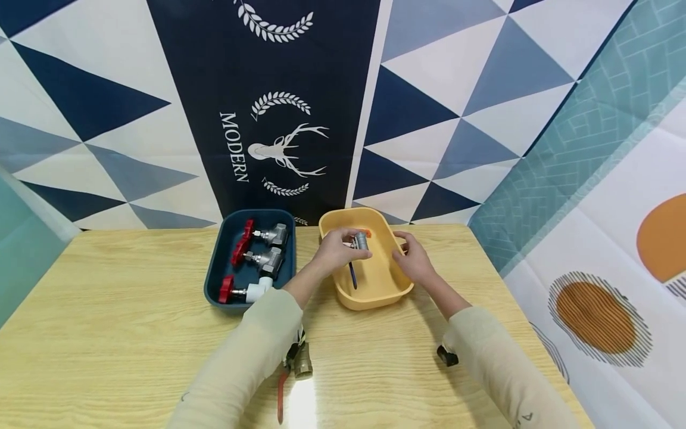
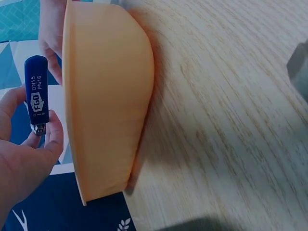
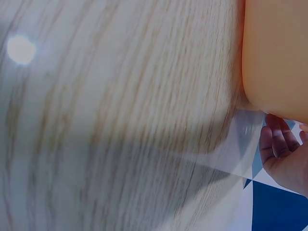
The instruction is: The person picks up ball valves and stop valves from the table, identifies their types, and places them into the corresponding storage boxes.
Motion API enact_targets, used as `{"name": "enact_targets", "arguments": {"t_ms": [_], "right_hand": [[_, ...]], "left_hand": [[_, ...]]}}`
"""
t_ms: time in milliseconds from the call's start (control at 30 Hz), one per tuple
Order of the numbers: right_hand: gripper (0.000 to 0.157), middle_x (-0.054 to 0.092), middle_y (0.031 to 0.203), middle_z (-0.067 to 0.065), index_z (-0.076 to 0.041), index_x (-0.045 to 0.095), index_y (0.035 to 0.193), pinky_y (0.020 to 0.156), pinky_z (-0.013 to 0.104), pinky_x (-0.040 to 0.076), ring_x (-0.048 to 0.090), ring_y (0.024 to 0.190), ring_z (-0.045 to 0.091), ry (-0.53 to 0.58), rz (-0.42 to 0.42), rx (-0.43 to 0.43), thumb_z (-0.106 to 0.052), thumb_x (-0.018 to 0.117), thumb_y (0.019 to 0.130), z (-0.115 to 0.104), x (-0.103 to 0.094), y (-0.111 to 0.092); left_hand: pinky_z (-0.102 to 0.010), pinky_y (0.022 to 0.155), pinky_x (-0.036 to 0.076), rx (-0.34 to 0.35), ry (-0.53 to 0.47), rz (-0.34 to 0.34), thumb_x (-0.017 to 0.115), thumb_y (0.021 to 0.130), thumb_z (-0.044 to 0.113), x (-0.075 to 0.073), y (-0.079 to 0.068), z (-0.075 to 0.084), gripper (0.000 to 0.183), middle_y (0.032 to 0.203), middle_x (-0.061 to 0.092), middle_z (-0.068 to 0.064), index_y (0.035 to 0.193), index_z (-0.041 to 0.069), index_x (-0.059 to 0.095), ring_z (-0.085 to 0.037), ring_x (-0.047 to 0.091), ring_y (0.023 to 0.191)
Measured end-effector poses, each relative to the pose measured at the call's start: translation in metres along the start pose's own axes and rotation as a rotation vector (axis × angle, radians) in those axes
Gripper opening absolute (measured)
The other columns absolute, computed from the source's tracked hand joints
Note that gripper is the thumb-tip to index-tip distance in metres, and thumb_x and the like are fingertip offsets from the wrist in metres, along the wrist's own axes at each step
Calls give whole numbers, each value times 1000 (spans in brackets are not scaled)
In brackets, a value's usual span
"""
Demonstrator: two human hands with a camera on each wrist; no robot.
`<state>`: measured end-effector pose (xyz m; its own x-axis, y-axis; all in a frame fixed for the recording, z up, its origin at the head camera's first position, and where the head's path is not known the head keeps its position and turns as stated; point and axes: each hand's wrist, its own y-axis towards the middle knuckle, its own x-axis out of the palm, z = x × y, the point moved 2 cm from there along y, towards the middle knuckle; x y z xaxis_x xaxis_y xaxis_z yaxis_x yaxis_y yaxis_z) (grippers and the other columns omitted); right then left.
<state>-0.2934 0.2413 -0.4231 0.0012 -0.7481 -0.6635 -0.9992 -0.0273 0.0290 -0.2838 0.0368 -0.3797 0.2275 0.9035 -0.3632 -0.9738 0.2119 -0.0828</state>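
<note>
My left hand (image 1: 340,247) pinches a small metal ball valve (image 1: 361,241) over the yellow bin (image 1: 370,304). Its blue lever handle (image 2: 36,89) shows in the left wrist view, marked DN15 PN16, between thumb and fingers. At the bin's right side, my right hand (image 1: 417,259) grips the rim, thumb by the top edge and fingers along the outer wall. The right wrist view catches those curled fingers (image 3: 279,137) close against the wall. Inside the bin, an orange piece (image 1: 367,233) lies at the far end, partly hidden by the left hand.
Left of the yellow bin stands a dark blue bin (image 1: 209,286) with several red-wheeled valves (image 1: 265,259), one with a white body. A brass valve (image 1: 303,361) with a red lever lies on the wooden table (image 1: 134,357), partly under the left sleeve. Patterned cloth hangs behind.
</note>
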Motion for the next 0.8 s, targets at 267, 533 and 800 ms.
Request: {"name": "enact_targets", "arguments": {"t_ms": [267,533,800], "right_hand": [[49,59,105,24,-8,38,140,62,25,47,55,82,23,15,-6,3,-9,50,92,0,1,-1],[49,58,107,23,-9,38,140,63,25,47,54,85,24,18,-11,6,-9,50,93,-1,0,-2],[48,58,105,22,-10,38,140,63,25,45,53,83,23,15,-6,9,-10,50,93,1,0,0]], "left_hand": [[-30,86,49,-4,9,10,81,72,18,2,3,-7,58,113,61,-10,125,8,58,-21,56,100],[-29,82,49,27,76,0,82,70,20,3,6,-10,59,108,62,-12,122,5,60,-22,56,99],[-31,84,48,44,139,-21,82,70,23,4,8,-11,59,109,62,-12,122,6,60,-23,56,101]]}}
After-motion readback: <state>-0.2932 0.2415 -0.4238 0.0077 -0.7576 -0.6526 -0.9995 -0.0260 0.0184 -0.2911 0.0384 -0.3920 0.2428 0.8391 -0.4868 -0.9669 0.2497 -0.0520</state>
